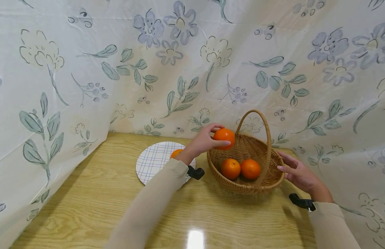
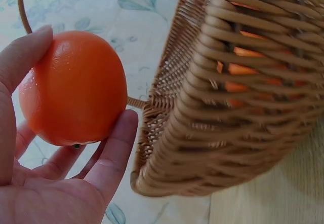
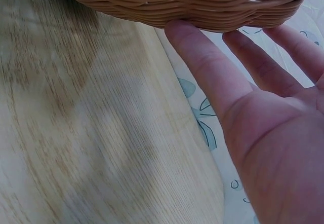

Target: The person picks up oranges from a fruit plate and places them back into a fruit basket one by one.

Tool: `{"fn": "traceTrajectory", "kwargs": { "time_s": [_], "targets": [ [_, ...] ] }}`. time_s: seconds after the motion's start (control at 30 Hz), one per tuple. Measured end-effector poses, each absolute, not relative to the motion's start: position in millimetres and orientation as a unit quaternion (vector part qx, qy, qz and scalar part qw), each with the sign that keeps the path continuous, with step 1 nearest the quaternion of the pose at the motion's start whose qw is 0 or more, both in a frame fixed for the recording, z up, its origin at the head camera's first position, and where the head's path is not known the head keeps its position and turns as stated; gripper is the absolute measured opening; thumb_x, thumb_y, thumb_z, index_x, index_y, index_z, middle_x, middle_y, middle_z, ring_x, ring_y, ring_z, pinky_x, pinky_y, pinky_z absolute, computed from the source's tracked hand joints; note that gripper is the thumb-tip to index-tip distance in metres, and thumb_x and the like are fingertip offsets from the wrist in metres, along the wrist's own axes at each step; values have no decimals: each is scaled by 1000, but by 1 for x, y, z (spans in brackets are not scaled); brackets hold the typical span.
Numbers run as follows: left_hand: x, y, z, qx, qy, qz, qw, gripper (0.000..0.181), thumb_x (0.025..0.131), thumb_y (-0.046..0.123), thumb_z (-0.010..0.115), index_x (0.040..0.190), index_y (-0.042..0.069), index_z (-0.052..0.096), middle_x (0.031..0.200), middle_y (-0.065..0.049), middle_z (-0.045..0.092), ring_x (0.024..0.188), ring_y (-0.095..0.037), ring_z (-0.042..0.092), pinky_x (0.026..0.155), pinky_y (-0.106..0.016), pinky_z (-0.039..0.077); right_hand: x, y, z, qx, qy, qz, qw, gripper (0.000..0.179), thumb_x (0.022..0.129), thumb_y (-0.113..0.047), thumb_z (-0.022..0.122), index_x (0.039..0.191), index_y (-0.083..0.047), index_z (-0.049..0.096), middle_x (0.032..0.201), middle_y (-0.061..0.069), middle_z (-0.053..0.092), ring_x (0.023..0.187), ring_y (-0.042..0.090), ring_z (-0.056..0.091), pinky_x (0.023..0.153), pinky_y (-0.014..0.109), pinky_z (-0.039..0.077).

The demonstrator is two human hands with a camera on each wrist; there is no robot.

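Note:
My left hand (image 1: 208, 139) holds an orange (image 1: 224, 139) between thumb and fingers, over the left rim of a wicker basket (image 1: 236, 185). The left wrist view shows the orange (image 2: 76, 87) up close, a small green spot on its underside and the basket (image 2: 202, 148) beside it. Inside the basket lie two more oranges, a left one (image 1: 231, 168) and a right one (image 1: 250, 169). At the basket's right side, my right hand (image 1: 301, 174) touches the wicker with extended fingers. In the right wrist view, its fingertips (image 3: 182, 29) meet the basket's outer wall (image 3: 202, 6).
Left of the basket, a round white plate (image 1: 152, 162) with a checked line pattern carries another orange (image 1: 176, 153), partly hidden by my left wrist. The basket's tall arched handle (image 1: 268, 138) rises over its opening. Flowered cloth (image 1: 180, 69) hangs behind the wooden table (image 1: 95, 200).

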State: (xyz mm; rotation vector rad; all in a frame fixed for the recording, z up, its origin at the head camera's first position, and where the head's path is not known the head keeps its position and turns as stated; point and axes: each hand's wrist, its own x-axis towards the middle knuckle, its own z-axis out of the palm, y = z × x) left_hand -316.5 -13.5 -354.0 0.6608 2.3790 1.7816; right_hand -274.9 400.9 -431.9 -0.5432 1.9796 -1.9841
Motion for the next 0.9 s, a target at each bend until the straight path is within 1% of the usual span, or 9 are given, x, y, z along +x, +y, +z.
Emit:
{"fn": "traceTrajectory", "kwargs": {
  "time_s": [0.1,0.37,0.57,0.67,0.83,0.9],
  "targets": [
    [-320,-7,-354,204,772,599,57,62,80,35,89,135,28,60,129,-8,57,106,-26,63,82,-35,60,-275,401,-432,-194,677,-694,150,69,104,6,45,164,-6,13,149,-9,48,125,7,61,93,32,59],
    [-327,6,-352,175,766,614,70,59,81,32,89,132,25,60,129,-7,58,107,-25,64,83,-35,61,-277,403,-432,-195,675,-695,152,70,104,6,44,165,-5,11,150,-9,46,126,7,61,94,32,59],
    [-331,14,-350,169,762,621,76,59,81,29,89,131,21,59,126,-7,60,106,-24,64,87,-41,61,-276,402,-432,-189,683,-690,148,70,104,6,45,165,-6,11,150,-10,46,125,6,61,93,32,59],
    [-331,18,-348,165,764,620,73,59,81,28,89,131,20,60,124,-7,60,104,-24,63,84,-39,61,-276,401,-431,-187,685,-688,147,70,104,5,46,165,-6,12,149,-10,46,125,6,61,93,32,60],
    [-334,23,-347,158,769,615,72,58,81,27,89,130,18,60,122,-8,61,101,-23,62,73,-31,58,-276,401,-431,-186,691,-684,144,70,104,5,47,165,-6,12,149,-11,45,125,5,61,93,32,60],
    [-334,25,-348,155,771,614,72,58,81,26,88,131,17,60,122,-9,61,100,-23,62,76,-36,59,-276,400,-431,-186,691,-684,144,70,104,5,47,164,-5,12,148,-12,46,125,5,62,93,32,60]
  ]
}}
